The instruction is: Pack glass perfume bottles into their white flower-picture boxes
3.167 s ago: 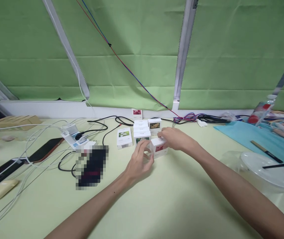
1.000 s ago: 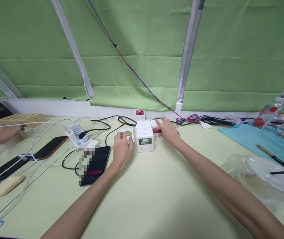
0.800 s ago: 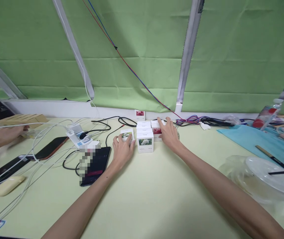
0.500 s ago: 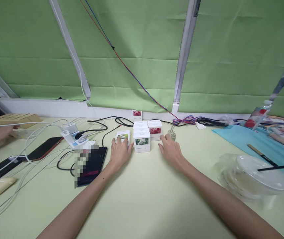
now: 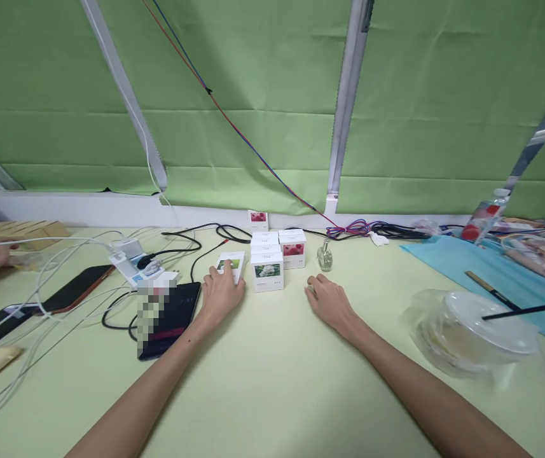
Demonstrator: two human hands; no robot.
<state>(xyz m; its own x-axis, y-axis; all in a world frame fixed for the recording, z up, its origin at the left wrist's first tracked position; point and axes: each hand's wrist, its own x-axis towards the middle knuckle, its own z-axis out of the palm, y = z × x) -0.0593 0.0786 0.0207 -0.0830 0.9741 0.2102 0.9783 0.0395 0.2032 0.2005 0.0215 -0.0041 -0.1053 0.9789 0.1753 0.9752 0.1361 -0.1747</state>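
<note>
1. Left hand (image 5: 220,294), centre of frame, lies over the near edge of a flat white box (image 5: 232,264) with a green picture. Fingertips touch the box; fingers relaxed, not closed round it.
2. Right hand (image 5: 330,301), just right of centre, rests palm-down on the table (image 5: 272,381), fingers loosely spread, holding nothing.
3. A cluster of white boxes (image 5: 268,272) stands between and just above the two hands, apart from the right fingers.
4. A small glass bottle (image 5: 324,257) stands above the right hand, untouched.
5. A dark phone (image 5: 177,305) lies left of the left hand.
</note>
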